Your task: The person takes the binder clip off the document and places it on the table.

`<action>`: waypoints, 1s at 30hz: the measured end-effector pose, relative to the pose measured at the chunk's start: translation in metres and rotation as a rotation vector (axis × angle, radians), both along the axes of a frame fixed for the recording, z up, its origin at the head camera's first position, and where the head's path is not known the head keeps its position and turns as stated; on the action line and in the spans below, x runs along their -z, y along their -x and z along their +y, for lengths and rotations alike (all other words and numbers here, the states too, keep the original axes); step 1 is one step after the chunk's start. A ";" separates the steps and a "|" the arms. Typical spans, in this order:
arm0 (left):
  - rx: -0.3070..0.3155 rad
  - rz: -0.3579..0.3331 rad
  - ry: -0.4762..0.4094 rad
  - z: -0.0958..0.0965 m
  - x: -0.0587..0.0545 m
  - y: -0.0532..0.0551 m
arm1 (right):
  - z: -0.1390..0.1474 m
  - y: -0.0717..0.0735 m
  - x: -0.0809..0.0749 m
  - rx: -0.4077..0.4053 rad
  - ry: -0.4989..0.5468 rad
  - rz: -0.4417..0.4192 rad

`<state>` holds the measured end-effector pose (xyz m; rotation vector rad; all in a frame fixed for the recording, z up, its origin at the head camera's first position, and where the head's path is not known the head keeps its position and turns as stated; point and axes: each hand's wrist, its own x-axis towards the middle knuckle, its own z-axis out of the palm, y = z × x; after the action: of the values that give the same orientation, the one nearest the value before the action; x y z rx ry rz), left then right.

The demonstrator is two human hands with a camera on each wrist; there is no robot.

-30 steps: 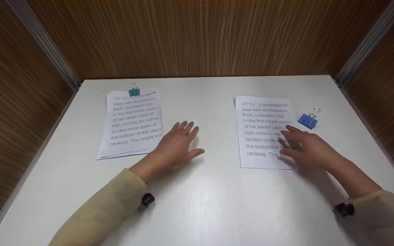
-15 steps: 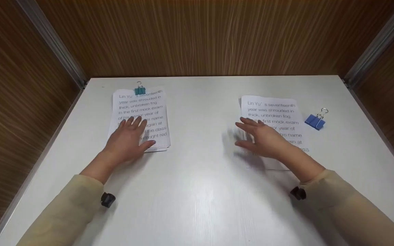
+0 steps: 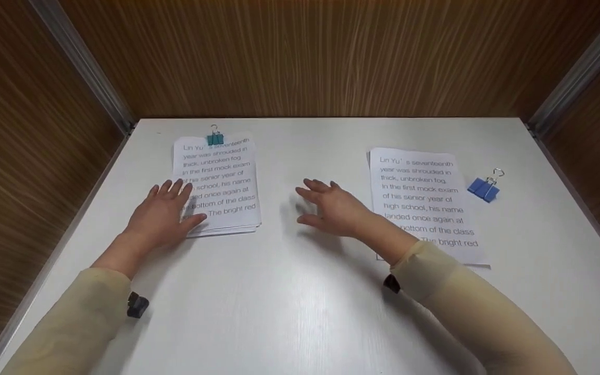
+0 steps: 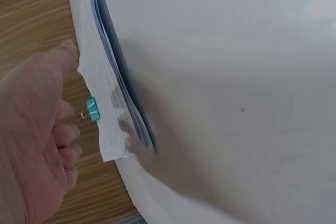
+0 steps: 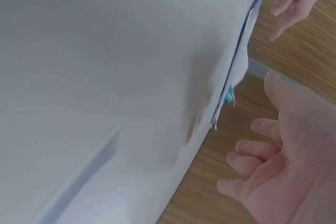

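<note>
On the left lies a stack of printed sheets (image 3: 222, 182) with a teal binder clip (image 3: 215, 138) on its top edge. My left hand (image 3: 159, 216) hovers over the stack's lower left part, fingers spread, holding nothing; the left wrist view shows a gap between hand and paper. My right hand (image 3: 336, 208) is above the table between the two stacks, its fingers loosely bent and holding nothing. A second stack of printed sheets (image 3: 420, 192) lies on the right, its lower left corner covered by my right forearm. Beside it rests a blue binder clip (image 3: 483, 189), apart from the paper.
Both stacks lie on a white table (image 3: 279, 312). Wood-grain panels (image 3: 321, 57) stand at the back and both sides, joined by metal corner strips. A black band fitting (image 3: 137, 304) sits at the left wrist, and another (image 3: 392, 283) at the right.
My right hand has swept left from over the right stack to the middle of the table. My left hand has moved left over the left stack. Both stacks and clips stay in place.
</note>
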<state>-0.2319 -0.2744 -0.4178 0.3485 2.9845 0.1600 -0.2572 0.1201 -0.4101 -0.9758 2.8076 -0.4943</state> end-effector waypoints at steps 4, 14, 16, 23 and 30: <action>-0.023 -0.022 -0.013 -0.008 0.002 0.003 | -0.028 0.002 -0.002 -0.020 -0.055 -0.009; -0.025 -0.041 -0.035 -0.019 0.008 0.005 | -0.089 -0.002 0.004 -0.062 -0.166 -0.004; -0.025 -0.052 -0.034 -0.019 0.010 0.004 | -0.097 -0.002 0.006 -0.064 -0.185 -0.004; -0.007 -0.116 -0.080 -0.021 0.017 0.005 | -0.110 0.002 0.019 -0.070 -0.257 -0.022; 0.015 -0.180 -0.095 -0.023 0.015 0.012 | -0.112 0.006 0.027 -0.099 -0.340 0.016</action>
<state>-0.2440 -0.2975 -0.4325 0.3465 2.8024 0.3151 -0.2634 0.0078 -0.4369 -1.0364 2.7125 0.0050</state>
